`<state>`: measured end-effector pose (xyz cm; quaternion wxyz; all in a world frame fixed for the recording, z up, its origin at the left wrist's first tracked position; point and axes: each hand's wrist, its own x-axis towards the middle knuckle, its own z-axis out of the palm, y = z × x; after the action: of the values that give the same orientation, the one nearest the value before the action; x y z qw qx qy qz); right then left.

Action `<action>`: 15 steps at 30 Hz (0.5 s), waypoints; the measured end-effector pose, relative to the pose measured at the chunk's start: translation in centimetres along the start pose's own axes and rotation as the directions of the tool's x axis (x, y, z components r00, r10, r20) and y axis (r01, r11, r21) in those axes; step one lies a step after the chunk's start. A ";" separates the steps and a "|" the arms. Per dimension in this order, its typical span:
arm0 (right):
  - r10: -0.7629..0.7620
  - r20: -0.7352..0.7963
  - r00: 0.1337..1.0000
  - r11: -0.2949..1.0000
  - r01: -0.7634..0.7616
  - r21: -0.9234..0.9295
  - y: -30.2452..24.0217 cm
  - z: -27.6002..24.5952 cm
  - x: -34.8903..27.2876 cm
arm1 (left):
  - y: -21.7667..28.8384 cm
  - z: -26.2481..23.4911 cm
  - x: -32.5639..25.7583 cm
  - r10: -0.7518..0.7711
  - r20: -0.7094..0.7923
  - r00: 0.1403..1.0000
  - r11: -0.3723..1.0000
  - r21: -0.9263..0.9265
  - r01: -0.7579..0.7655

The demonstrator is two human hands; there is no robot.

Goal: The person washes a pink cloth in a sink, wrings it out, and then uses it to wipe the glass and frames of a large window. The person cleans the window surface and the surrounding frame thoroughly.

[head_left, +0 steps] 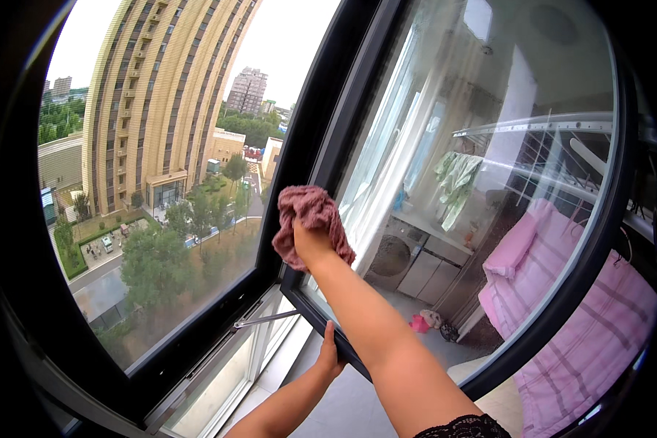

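Observation:
A swung-out window sash with a black frame point(598, 237) and a large glass pane point(387, 168) fills the right half of the head view. My right hand point(310, 239) is closed on a crumpled dusty-pink cloth point(310, 201), which hides most of its fingers. The cloth presses against the sash's left upright, near its lower corner. Lower down, my left hand point(330, 356) grips the bottom bar of the sash, thumb up on the near side and the other fingers out of sight. Just left of it, a metal stay arm point(269, 320) links the sash to the fixed frame.
Left of the sash, a fixed black frame point(197, 332) surrounds a view of a tall tan building point(164, 95) and trees far below. A pink checked quilt point(584, 350) hangs at right. Through or in the glass appear a drying rack, a green cloth point(456, 182) and a front-loading washer point(390, 255).

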<state>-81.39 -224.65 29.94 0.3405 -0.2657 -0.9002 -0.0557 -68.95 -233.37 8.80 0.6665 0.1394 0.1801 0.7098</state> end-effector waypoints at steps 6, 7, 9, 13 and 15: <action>-0.392 0.500 0.772 0.789 0.562 -0.249 1.8 1.4 -11.5 | 0.0 -3.7 -3.2 -0.065 -0.204 0.977 0.966 0.233 0.113; -0.337 0.470 0.816 0.824 0.497 -0.271 2.2 0.7 -10.6 | 0.5 -3.0 -5.0 -0.056 -0.346 0.937 0.974 0.187 0.127; -0.433 0.173 0.885 0.806 0.465 -0.365 0.9 -5.0 -5.5 | 2.5 -2.4 -8.4 -0.018 -0.385 0.923 0.984 0.159 0.086; -0.458 -0.347 0.818 0.781 0.184 -0.597 -0.7 -19.1 5.3 | 5.5 -0.1 -12.3 0.162 -0.395 0.904 0.971 0.225 -0.075; -0.503 -0.521 0.689 0.724 0.007 -0.689 -0.7 -21.5 7.1 | 7.0 1.0 -13.3 0.246 -0.361 0.899 0.950 0.274 -0.150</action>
<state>-73.67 -228.16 50.98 0.5205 -0.1876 -0.6653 -0.5012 -73.86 -246.88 13.33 0.5190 0.0922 0.3785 0.7608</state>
